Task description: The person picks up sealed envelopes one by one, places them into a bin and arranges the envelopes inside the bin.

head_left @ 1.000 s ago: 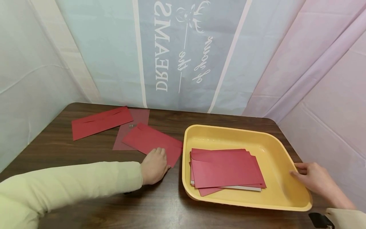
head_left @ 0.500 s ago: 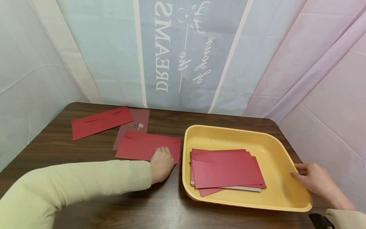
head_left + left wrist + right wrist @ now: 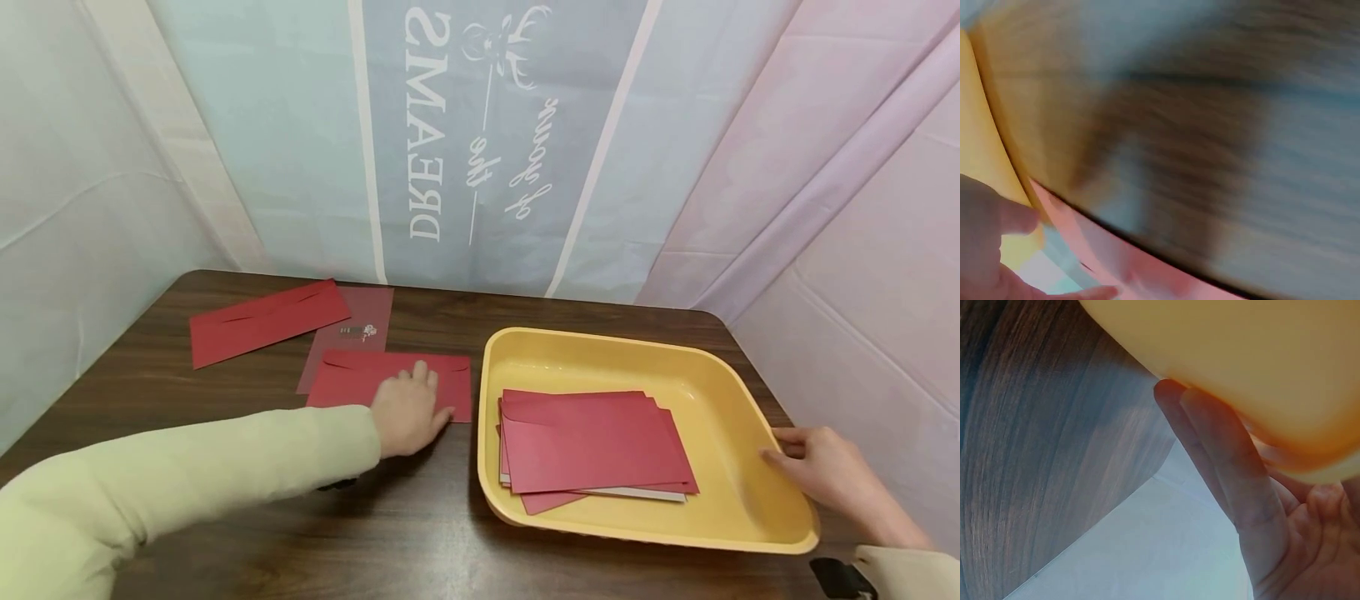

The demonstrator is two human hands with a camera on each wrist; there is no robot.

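Note:
A red envelope (image 3: 450,387) lies flat on the table, left of a yellow plastic tray (image 3: 738,492). My left hand (image 3: 408,412) is over this envelope with its fingers reaching forward and the thumb spread to the side. In the left wrist view, thumb and finger are apart above the envelope (image 3: 1154,275); whether they touch it I cannot tell. My right hand (image 3: 825,467) holds the tray's right rim, thumb inside and fingers outside. The right wrist view has those fingers (image 3: 1229,462) against the tray's outer wall. A stack of red envelopes (image 3: 592,442) lies in the tray's left part.
Farther left, another red envelope (image 3: 266,323) overlaps a darker red sheet (image 3: 367,308) with a small print on it. Beneath everything is a dark wood table (image 3: 420,542). A printed curtain (image 3: 495,167) hangs behind its back edge.
The near envelope has turned from slanted to nearly square with the table, baring more of the sheet's print. My left hand's fingers have straightened and it has shifted slightly left. The right hand stays still.

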